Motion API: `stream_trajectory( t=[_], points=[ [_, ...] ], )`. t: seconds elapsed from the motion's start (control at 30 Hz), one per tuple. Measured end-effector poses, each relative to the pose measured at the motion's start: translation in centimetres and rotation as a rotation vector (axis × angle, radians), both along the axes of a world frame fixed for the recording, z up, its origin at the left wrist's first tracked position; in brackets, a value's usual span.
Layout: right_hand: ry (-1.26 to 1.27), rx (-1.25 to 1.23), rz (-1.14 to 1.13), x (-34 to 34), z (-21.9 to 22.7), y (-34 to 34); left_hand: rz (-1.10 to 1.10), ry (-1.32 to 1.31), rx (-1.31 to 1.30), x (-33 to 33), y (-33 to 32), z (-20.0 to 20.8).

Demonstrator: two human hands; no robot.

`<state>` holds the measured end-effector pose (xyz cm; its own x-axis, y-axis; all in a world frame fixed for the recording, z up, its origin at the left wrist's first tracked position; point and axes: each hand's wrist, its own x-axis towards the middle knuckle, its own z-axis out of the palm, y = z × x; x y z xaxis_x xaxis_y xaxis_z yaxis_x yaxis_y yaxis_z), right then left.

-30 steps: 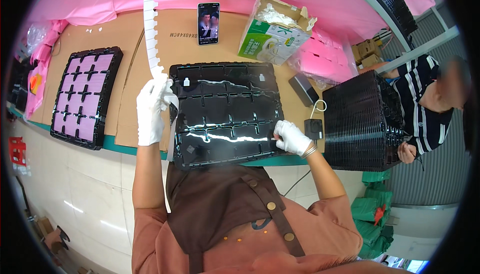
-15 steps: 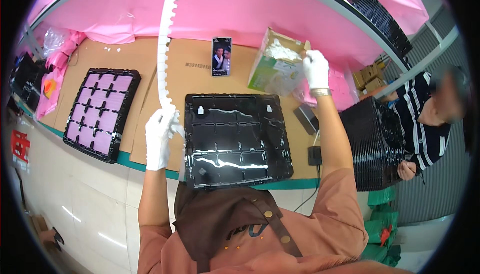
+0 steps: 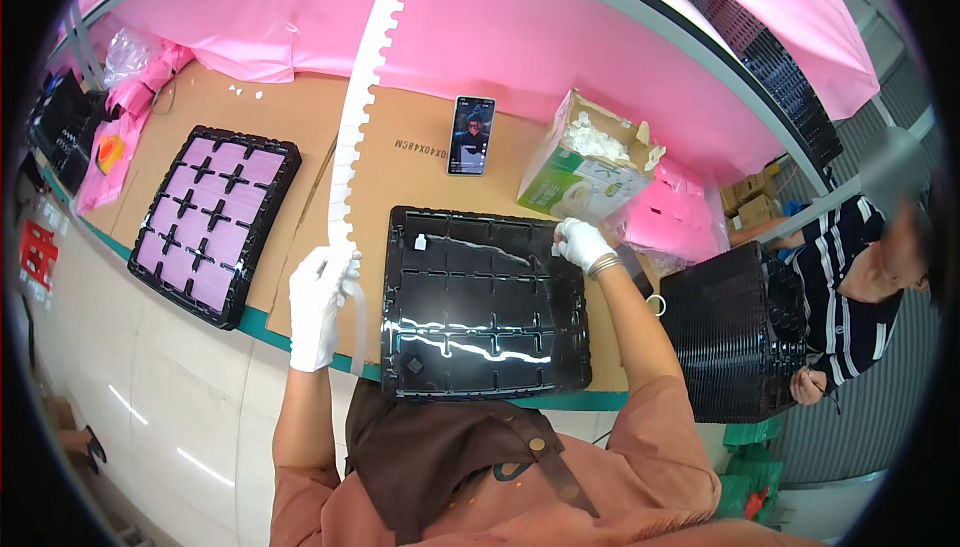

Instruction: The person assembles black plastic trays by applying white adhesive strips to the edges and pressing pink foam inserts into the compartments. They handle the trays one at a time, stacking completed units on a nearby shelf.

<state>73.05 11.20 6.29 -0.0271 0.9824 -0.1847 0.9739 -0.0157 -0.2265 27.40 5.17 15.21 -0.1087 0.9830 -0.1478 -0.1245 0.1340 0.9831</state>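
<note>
My left hand [image 3: 318, 307], in a white glove, grips a long white strip [image 3: 362, 97] with notches along one edge. The strip rises from my fingers past the top of the view, and a short end hangs below my hand. Before me lies a glossy black plastic tray [image 3: 470, 292], with a small white tab [image 3: 421, 243] near its upper left corner. At the tray's upper right corner is my gloved right hand [image 3: 584, 244], its fingers pinched together; whatever they hold is hidden.
A black tray with pink sheets [image 3: 205, 217] lies at left. Behind stand a phone [image 3: 470, 137] and an open carton [image 3: 580, 172] holding white scraps. To the right, a person [image 3: 850, 277] has a hand by a stack of black trays [image 3: 725, 332], near pink packs [image 3: 680, 209].
My right hand has come from the carton's rim down to the tray's upper right corner, covering the white tab seen there before. My left hand keeps its grip on the strip.
</note>
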Motion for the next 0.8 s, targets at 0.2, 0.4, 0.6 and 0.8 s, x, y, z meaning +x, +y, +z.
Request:
stream_trajectory(
  t=[0.2,0.4,0.6,0.8],
  points=[
    [-0.139,0.040,0.087,-1.2,0.5,-0.1,0.017,-0.052,0.008,-0.7,0.3,-1.0],
    [-0.109,0.096,0.122,-0.2,-0.3,-0.6,0.010,-0.027,0.022,-1.0,0.1,-0.8],
    [-0.101,0.072,0.121,-1.0,0.4,-0.4,0.024,-0.082,0.064,-0.9,-0.1,-1.3],
    [-0.159,0.125,0.220,-0.4,-0.5,-0.7,0.025,-0.099,0.065,-0.9,-0.5,-1.4]
  ],
)
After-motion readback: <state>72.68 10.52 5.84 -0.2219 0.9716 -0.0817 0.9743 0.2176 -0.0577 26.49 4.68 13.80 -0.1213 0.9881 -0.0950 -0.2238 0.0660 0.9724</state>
